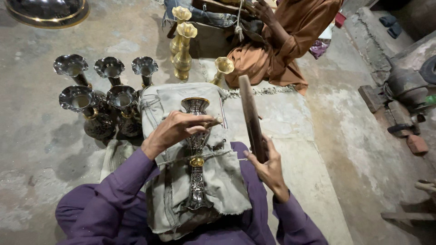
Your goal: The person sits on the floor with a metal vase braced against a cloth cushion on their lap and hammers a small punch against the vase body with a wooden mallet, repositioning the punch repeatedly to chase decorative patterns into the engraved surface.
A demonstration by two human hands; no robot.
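Silver vase lies on grey cloth, tied w/ string; left hand pinches small tool on it; right hand at 3 o'clock grips wooden stick.

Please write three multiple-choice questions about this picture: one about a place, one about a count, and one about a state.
1. Where does the engraved vase under the person's hands lie?
A. on a grey cloth pad
B. on a wooden shelf
C. in a bucket of water

2. How many dark vases stand in the group on the floor to the left?
A. two
B. five
C. nine

3. What is the right hand doing?
A. resting flat on the floor
B. gripping a wooden stick
C. holding a gold vase

Answers: 1 A, the vase lies tied with string on the cloth pad. 2 B, three stand behind and two in front. 3 B, its fingers close around the wooden stick, while the left hand holds a small tool on the vase.
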